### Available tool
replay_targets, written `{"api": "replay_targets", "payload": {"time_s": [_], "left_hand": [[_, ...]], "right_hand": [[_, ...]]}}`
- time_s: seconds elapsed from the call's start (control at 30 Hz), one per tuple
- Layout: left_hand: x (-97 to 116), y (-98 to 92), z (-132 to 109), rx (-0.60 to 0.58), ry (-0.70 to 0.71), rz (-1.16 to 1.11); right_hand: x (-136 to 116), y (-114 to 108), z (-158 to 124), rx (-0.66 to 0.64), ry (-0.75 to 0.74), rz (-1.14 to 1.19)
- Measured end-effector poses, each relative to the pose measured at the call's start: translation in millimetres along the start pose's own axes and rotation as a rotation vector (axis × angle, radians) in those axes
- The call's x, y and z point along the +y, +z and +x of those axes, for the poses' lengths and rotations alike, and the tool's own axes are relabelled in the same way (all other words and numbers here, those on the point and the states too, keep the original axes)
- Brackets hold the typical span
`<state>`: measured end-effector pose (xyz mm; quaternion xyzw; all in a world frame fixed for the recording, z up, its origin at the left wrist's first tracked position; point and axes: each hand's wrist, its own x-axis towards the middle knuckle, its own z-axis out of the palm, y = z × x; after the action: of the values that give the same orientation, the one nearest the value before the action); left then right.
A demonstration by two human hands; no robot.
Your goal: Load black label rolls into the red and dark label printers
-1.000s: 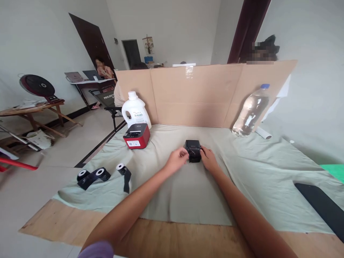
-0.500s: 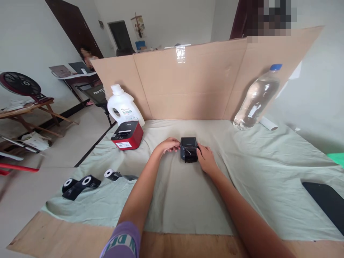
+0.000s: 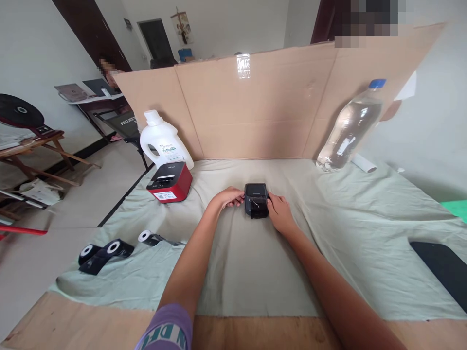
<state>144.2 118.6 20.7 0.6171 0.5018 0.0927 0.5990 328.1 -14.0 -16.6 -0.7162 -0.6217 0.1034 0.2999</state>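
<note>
A small black portable printer (image 3: 256, 188) lies on the cloth between my hands, with a dark glossy strip over its front part. My left hand (image 3: 230, 196) is at the printer's upper left side, fingers curled and the fingertips touching its edge. Along the right side, my right hand (image 3: 280, 213) grips the printer with bent fingers. The undersides of the fingers are partly hidden. To the left stands a red and black printer (image 3: 171, 182). Rolls of black paper or film with white cores, one of them a small roll (image 3: 145, 237), lie on the cloth at the left.
A cardboard sheet (image 3: 251, 116) stands behind the cloth-covered table. A white jug (image 3: 164, 141) leans at its left, a clear bottle (image 3: 352, 129) at its right. A dark phone-like slab (image 3: 440, 267) lies far right, a white tube (image 3: 364, 163) near the bottle.
The camera view has shifted slightly, so the surroundings sit a little differently. My hands keep nearly the same hold on the portable printer, which stays in place.
</note>
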Motion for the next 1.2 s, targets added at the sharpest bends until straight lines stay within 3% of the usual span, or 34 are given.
{"api": "replay_targets", "payload": {"time_s": [0.67,0.87,0.97,1.2], "left_hand": [[-4.5,-3.9,-1.5,-0.009,0.051,-0.046],[4.5,-2.6,-14.3,0.000,0.265,-0.058],[5.8,-0.1,-12.9,-0.007,0.292,-0.037],[-3.9,15.7,24.4,0.436,0.384,0.086]], "right_hand": [[-0.4,-1.1,-1.1,-0.014,0.015,0.015],[-0.5,-2.0,-1.8,-0.009,0.004,0.021],[-0.7,-3.1,-1.8,-0.016,-0.001,0.020],[0.0,-3.1,-1.5,-0.015,-0.013,0.032]]}}
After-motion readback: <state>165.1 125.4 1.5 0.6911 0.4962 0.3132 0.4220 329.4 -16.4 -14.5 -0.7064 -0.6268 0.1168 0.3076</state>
